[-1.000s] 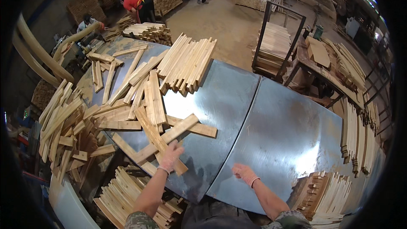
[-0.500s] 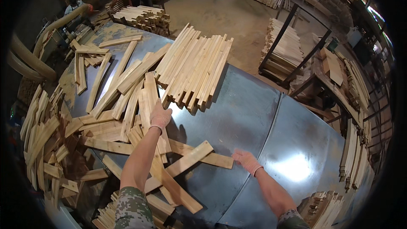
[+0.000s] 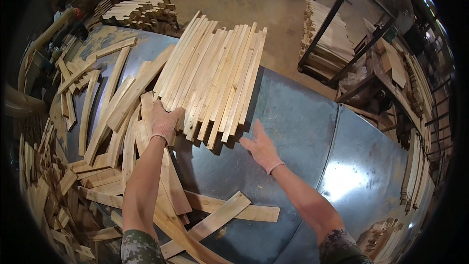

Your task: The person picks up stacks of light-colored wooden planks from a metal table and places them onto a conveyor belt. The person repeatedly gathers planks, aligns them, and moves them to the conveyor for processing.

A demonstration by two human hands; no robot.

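Landmark: slat bundle (image 3: 210, 78), lying flat mid-desk (image 3: 303, 132), about a dozen slats side by side.

Left of bundle: loose planks (image 3: 102, 112), too many to count.

Left hand (image 3: 163, 122), gloved, low over planks a second ago, now closed on bundle's near-left corner.

Right hand (image 3: 261, 146), gloved, formerly flat on desk, now lifted, fingers spread, just right of bundle's near end, not touching.

Judgement: both hands closing in to square bundle.

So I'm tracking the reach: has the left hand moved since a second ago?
Yes. The left hand went forward from the loose crossed planks to the neat slat bundle.
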